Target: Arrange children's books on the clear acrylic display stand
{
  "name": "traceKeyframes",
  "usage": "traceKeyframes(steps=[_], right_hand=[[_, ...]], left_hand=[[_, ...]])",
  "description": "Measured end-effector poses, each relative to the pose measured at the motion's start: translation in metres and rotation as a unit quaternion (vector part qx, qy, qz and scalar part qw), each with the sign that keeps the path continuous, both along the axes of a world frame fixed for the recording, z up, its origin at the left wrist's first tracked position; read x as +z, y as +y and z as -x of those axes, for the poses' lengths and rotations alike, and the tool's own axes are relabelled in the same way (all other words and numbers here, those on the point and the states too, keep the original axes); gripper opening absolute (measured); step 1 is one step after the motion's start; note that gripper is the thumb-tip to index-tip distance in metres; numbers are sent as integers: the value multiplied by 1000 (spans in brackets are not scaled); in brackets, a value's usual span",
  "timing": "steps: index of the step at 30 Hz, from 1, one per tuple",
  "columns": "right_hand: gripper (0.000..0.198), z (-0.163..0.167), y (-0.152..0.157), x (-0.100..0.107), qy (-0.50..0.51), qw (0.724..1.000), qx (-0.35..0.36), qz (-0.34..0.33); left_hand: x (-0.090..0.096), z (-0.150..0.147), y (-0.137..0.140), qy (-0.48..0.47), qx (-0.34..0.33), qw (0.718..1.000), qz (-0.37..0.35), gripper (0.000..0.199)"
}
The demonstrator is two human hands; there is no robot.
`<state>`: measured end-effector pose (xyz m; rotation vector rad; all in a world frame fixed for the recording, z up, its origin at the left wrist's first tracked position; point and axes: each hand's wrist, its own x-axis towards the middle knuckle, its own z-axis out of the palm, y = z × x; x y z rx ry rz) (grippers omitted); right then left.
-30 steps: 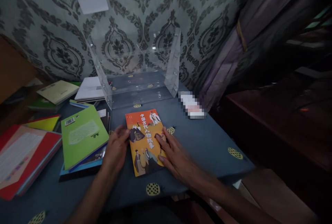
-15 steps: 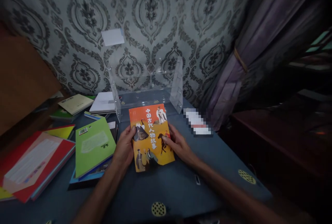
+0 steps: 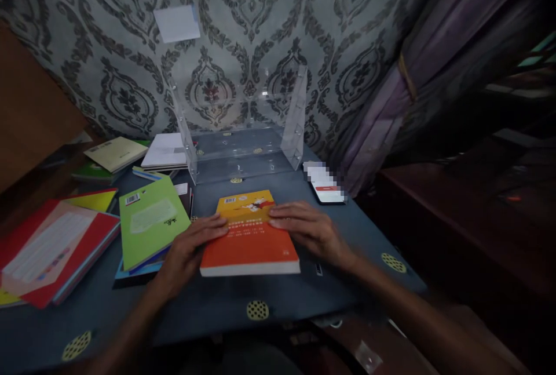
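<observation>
An orange and yellow paperback book (image 3: 249,250) is between my two hands, its back cover with a barcode facing up and its white page edge toward me. My left hand (image 3: 186,247) grips its left side, fingers over the cover. On the right side my right hand (image 3: 313,230) holds it the same way, with the thumb hidden. Whether the book touches the table or hovers just above it, I cannot tell. Behind it stands a clear acrylic rack (image 3: 237,160) with nothing on its tiers.
Left of my hands lie a green book (image 3: 152,218) on other books and a stack of red and yellow books (image 3: 56,247). Farther back are a cream book (image 3: 115,153) and white books (image 3: 165,150). A phone (image 3: 325,184) lies right of the rack, near the table's right edge.
The book has been turned from its illustrated front cover to its back cover and lowered flatter toward the table. Both hands remain at its sides. The view has tilted downward.
</observation>
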<state>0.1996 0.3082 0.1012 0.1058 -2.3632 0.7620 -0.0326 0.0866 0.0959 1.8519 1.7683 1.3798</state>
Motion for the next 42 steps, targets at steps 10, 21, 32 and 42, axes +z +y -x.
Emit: traceKeyframes(steps=[10,21,32,42], right_hand=[[41,-3,-4,-11,7,996,-31,-78],[52,19,-8,-15,-237,959,55,-148],[50,112,5,-31,-277,950,-82,-119],[58,54,34,-54,-237,967,-96,-8]], left_hand=[[-18,-15,-8,250,14,964,-92,60],[-34,-21,-7,384,-40,922,39,51],[-22,-24,-14,370,-39,922,110,75],[-15,-42,37,366,-45,911,186,66]])
